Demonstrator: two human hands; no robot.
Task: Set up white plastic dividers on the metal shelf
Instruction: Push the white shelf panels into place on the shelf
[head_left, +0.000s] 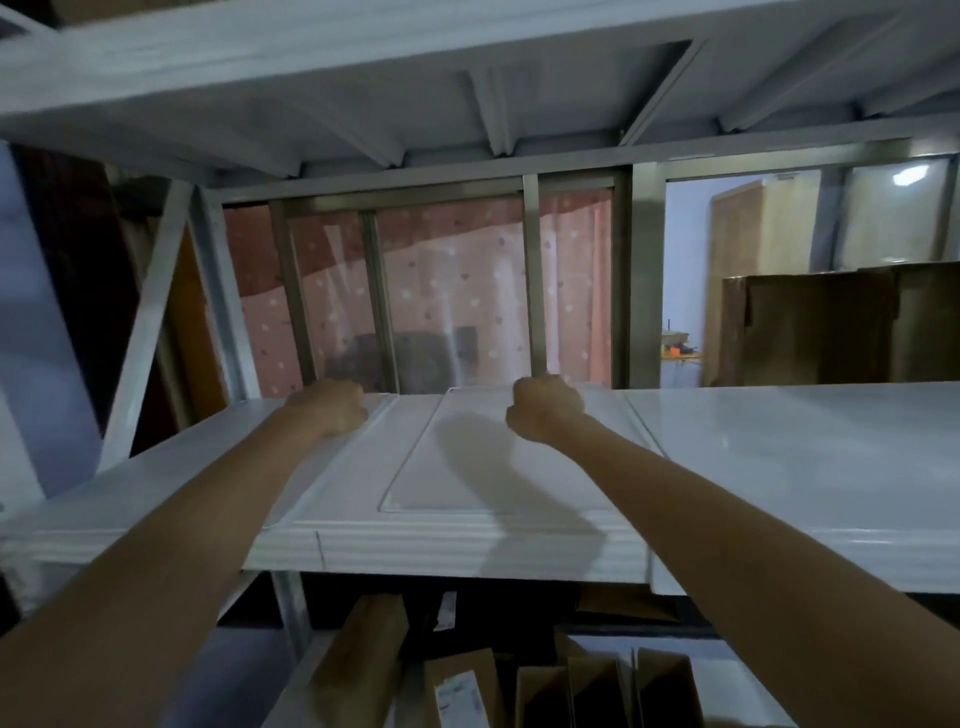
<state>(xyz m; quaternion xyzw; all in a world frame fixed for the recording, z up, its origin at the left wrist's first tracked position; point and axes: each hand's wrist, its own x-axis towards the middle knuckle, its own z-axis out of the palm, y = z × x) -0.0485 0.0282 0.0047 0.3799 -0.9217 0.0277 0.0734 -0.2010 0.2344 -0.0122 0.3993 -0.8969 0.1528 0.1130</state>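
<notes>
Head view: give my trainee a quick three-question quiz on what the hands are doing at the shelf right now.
1. True or false: both hands reach to the far edge of the shelf.
2. Which hand rests on the flat divider? A) left B) right
3. What lies below the shelf?

Key:
1. True: left hand and right hand are at the back.
2. B
3. Cardboard boxes.
</notes>
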